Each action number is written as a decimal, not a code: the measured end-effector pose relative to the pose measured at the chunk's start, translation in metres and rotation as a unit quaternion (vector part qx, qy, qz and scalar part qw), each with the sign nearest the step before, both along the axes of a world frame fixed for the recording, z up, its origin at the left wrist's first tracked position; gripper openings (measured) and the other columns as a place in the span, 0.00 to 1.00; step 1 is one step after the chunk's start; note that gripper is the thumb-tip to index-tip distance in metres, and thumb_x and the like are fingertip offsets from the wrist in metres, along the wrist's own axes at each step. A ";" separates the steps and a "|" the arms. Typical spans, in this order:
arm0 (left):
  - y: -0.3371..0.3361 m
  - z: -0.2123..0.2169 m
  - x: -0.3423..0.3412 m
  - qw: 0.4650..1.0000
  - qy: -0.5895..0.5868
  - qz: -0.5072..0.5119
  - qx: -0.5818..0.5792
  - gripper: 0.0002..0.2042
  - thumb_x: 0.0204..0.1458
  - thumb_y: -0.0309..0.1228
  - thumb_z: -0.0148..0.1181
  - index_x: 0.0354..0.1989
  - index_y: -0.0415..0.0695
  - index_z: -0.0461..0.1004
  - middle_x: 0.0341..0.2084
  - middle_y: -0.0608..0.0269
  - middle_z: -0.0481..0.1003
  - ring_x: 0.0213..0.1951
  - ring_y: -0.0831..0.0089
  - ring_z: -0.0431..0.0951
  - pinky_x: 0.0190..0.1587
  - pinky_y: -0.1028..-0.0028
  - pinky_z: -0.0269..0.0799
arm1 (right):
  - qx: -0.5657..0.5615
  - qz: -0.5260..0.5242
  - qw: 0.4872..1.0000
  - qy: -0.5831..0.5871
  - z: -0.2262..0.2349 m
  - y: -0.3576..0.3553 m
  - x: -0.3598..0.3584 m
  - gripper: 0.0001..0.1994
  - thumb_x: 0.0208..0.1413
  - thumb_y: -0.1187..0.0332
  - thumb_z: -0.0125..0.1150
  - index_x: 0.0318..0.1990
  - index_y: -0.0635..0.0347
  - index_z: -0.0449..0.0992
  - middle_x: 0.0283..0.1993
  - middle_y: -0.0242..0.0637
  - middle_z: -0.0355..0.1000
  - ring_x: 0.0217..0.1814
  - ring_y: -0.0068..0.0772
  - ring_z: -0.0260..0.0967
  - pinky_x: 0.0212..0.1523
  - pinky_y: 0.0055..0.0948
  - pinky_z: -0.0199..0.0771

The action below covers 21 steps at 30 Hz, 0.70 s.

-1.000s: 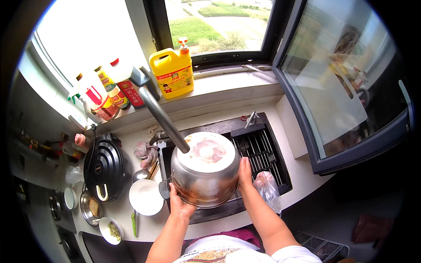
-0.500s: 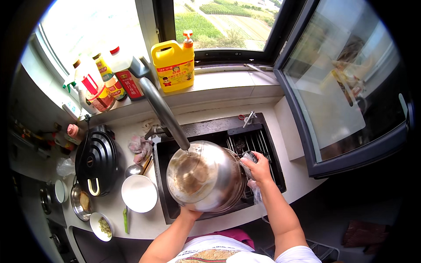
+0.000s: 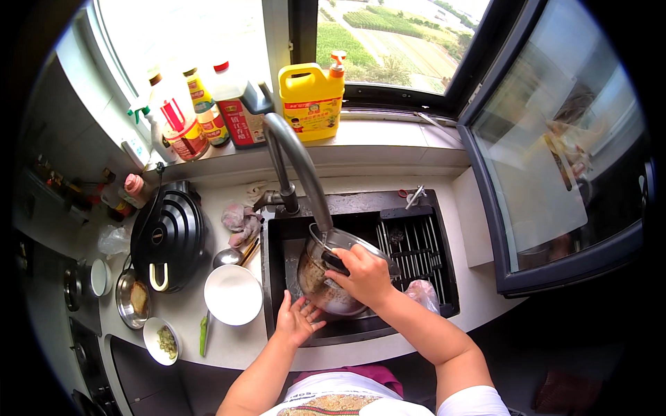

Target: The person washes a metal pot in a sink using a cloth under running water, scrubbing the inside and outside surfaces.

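A stainless steel pot point(image 3: 314, 281) with brown stains leans tilted in the dark sink point(image 3: 277, 246), beneath the curved grey faucet point(image 3: 305, 163). My right hand point(image 3: 365, 276) is closed around the pot's black handle at its upper side. Close to the pot's lower left side is my left hand point(image 3: 300, 320), palm up and fingers spread, holding nothing. A clear pinkish plastic bag point(image 3: 422, 295) lies at the sink's right front, partly behind my right forearm.
Left of the sink are a white bowl point(image 3: 233, 295), a ladle point(image 3: 227, 258), a crumpled cloth point(image 3: 241, 220) and a black electric pan point(image 3: 170, 236). A yellow jug point(image 3: 311, 104) and several bottles line the sill. An open window sash point(image 3: 555, 173) juts in at right.
The pot has turned from base-up to a tilt lower in the sink. My right hand has gone from a grey scrubber at its rim to its handle; my left hand has let go.
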<state>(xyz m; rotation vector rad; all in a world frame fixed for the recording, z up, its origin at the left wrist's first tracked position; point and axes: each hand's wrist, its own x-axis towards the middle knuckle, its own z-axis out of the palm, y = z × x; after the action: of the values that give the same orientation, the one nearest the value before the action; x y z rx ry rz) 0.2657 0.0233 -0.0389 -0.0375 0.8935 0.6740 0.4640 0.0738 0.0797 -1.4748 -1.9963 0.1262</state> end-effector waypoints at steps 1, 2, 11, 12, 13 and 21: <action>0.008 0.007 -0.001 0.999 0.048 0.003 0.016 0.53 0.45 0.70 0.44 0.69 0.46 0.31 0.68 0.48 0.35 0.68 0.52 0.36 0.62 0.40 0.35 | 0.019 0.034 0.999 -0.020 -0.003 0.000 -0.001 0.22 0.38 0.58 0.70 0.41 0.55 0.74 0.27 0.34 0.66 0.25 0.34 0.69 0.24 0.29 0.70; 0.018 0.025 0.002 0.996 0.089 0.002 0.022 0.55 0.42 0.70 0.48 0.68 0.47 0.28 0.68 0.48 0.31 0.68 0.50 0.36 0.61 0.38 0.36 | 0.037 0.064 0.996 -0.043 -0.005 0.000 0.000 0.22 0.38 0.58 0.70 0.42 0.55 0.73 0.27 0.33 0.65 0.25 0.32 0.69 0.23 0.28 0.70; 0.060 0.073 0.007 0.971 0.073 -0.174 -0.143 0.53 0.40 0.61 0.58 0.65 0.35 0.42 0.62 0.36 0.45 0.61 0.27 0.47 0.59 0.34 0.38 | 0.095 0.343 0.915 -0.191 0.015 -0.008 0.018 0.18 0.43 0.59 0.61 0.40 0.58 0.69 0.26 0.28 0.63 0.26 0.24 0.69 0.25 0.25 0.70; 0.059 0.061 0.004 0.970 0.038 -0.194 -0.142 0.46 0.42 0.55 0.57 0.62 0.33 0.47 0.60 0.36 0.48 0.60 0.27 0.49 0.59 0.34 0.40 | 0.115 0.368 0.902 -0.196 0.014 -0.009 0.020 0.18 0.43 0.59 0.61 0.40 0.58 0.69 0.26 0.28 0.63 0.26 0.24 0.69 0.25 0.25 0.71; 0.056 0.041 -0.006 0.968 0.006 -0.207 -0.141 0.40 0.44 0.48 0.56 0.60 0.32 0.52 0.59 0.36 0.50 0.59 0.28 0.52 0.59 0.34 0.41 | 0.139 0.386 0.892 -0.189 0.021 -0.008 0.016 0.15 0.43 0.62 0.59 0.38 0.60 0.70 0.26 0.27 0.64 0.25 0.22 0.68 0.22 0.22 0.69; 0.028 0.050 0.014 0.982 -0.118 -0.046 -0.142 0.15 0.39 0.23 0.48 0.38 0.34 0.67 0.32 0.53 0.69 0.51 0.46 0.66 0.61 0.37 0.47 | 0.213 0.375 0.856 -0.285 0.028 -0.008 0.039 0.18 0.44 0.64 0.56 0.45 0.58 0.73 0.37 0.29 0.64 0.33 0.20 0.64 0.17 0.15 0.57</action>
<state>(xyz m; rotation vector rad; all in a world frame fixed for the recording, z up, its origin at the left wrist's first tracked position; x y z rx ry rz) 0.2793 0.0516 0.0108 -0.3238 0.7520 0.4399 0.5035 0.0660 0.1075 -0.4027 -2.7510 -0.4574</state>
